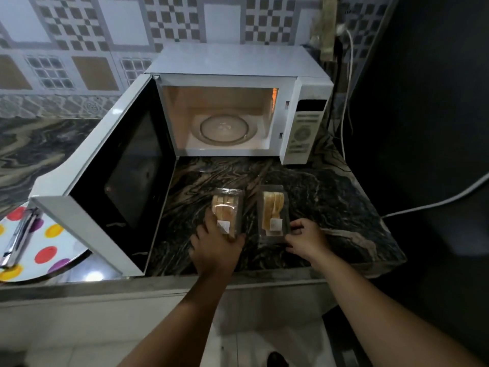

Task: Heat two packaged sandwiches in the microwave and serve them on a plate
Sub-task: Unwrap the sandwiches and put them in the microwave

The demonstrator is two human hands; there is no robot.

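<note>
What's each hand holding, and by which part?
Left hand grips the left sandwich pack by its near end. Right hand touches the right sandwich pack at its near-right corner; grip unclear.

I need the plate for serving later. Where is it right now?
The polka-dot plate sits at the far left edge of the head view, on the counter beside the open microwave door, with metal tongs lying on it.

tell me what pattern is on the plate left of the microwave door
White with big polka dots in red, yellow, orange and purple; the plate shows only in the head view, partly behind the door.
</note>
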